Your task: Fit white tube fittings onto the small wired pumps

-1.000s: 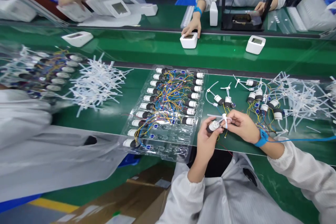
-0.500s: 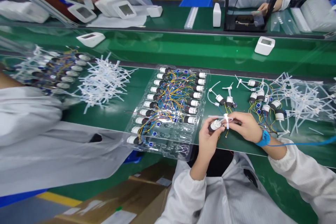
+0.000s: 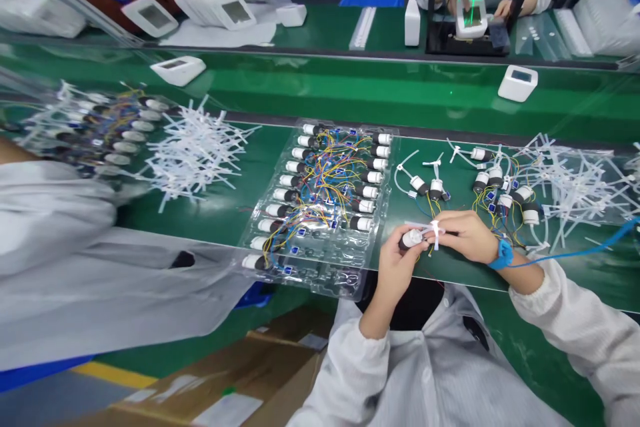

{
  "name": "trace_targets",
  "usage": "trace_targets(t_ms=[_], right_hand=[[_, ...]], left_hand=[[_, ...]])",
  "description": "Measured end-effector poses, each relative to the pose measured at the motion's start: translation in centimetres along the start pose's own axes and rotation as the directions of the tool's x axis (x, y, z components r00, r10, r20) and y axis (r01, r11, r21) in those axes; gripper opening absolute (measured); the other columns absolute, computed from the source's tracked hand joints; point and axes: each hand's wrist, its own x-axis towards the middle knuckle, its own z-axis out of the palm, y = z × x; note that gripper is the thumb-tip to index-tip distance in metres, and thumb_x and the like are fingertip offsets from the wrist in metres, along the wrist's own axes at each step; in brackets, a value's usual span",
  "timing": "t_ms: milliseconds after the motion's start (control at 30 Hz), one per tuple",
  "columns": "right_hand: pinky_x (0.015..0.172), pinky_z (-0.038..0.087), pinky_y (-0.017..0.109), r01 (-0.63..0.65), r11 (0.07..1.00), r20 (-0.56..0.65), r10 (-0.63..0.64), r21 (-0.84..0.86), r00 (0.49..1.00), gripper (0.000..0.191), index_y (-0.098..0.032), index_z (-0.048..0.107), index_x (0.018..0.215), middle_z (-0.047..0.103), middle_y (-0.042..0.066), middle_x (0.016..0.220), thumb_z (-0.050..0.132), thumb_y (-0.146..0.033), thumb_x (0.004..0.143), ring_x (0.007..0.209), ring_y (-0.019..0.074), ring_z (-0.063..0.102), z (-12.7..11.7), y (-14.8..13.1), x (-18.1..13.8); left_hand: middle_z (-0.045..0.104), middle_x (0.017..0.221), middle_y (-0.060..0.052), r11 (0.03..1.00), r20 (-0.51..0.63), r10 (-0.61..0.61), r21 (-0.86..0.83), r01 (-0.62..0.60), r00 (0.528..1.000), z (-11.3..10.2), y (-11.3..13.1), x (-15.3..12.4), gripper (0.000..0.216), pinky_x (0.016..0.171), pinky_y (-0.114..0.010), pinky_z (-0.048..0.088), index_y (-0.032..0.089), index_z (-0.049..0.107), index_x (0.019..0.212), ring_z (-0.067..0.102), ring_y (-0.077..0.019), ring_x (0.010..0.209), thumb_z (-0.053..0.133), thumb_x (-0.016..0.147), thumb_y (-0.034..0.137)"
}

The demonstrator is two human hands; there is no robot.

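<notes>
My left hand (image 3: 397, 263) is closed around a small black-and-white cylindrical motor (image 3: 413, 238), its white end facing up and right. A thin translucent tube with a white T-shaped connector (image 3: 436, 234) is pinched in my right hand (image 3: 467, 236), right at the motor's white end. Whether the tube is seated on the motor I cannot tell, since fingers hide the joint. Just beyond my hands lie two motors with tubes attached (image 3: 436, 188). More wired motors (image 3: 505, 201) are grouped to the right, beside a pile of tube pieces (image 3: 580, 190).
Left of my hands, a clear plastic tray (image 3: 357, 283) holds two columns of wired motors. Another tube pile (image 3: 197, 150) lies farther left, near a co-worker's sleeve (image 3: 55, 213). White devices (image 3: 518, 83) sit on the green belt (image 3: 350, 90) behind; co-workers sit across it.
My hands keep nearly the same hold on the motor and tube. The white devices on the belt have shifted right. Across it, a co-worker now has a white device in the black frame under green light.
</notes>
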Motion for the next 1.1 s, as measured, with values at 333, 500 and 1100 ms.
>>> trace_targets(t_ms=[333,500,1100], right_hand=[[0.091,0.064,0.032,0.021,1.000,-0.054,-0.022,-0.010,0.998,0.021,-0.022,0.082,0.112,0.083,0.010,0.109,0.066,-0.036,0.114,0.098,0.0210,0.080,0.3,-0.3,0.2],[0.087,0.062,0.030,0.067,0.997,-0.008,-0.067,-0.025,0.998,0.022,-0.022,0.082,0.109,0.083,0.010,0.104,0.065,-0.034,0.115,0.096,0.0204,0.079,0.4,-0.3,-0.1],[0.087,0.067,0.035,-0.342,0.771,0.025,0.391,0.537,0.920,0.034,-0.021,0.082,0.102,0.074,0.005,0.103,0.082,-0.055,0.099,0.087,0.0197,0.076,1.9,0.6,0.2]], left_hand=[[0.081,0.103,-0.002,1.000,-0.062,-0.011,-0.027,0.009,0.998,-0.3,-1.5,0.3,0.029,0.090,-0.030,0.058,0.021,0.075,0.109,0.074,-0.0190,0.093,0.089,0.085,0.029],[0.081,0.104,-0.004,0.998,-0.023,-0.031,-0.050,0.029,0.999,-0.5,-1.7,0.1,0.026,0.088,-0.030,0.058,0.021,0.075,0.109,0.074,-0.0196,0.091,0.086,0.087,0.028],[0.077,0.123,-0.007,0.989,0.019,-0.004,-0.150,0.007,1.000,-0.3,-1.6,0.1,0.044,0.100,-0.038,0.064,0.024,0.068,0.131,0.077,-0.0221,0.106,0.087,0.095,0.043]])
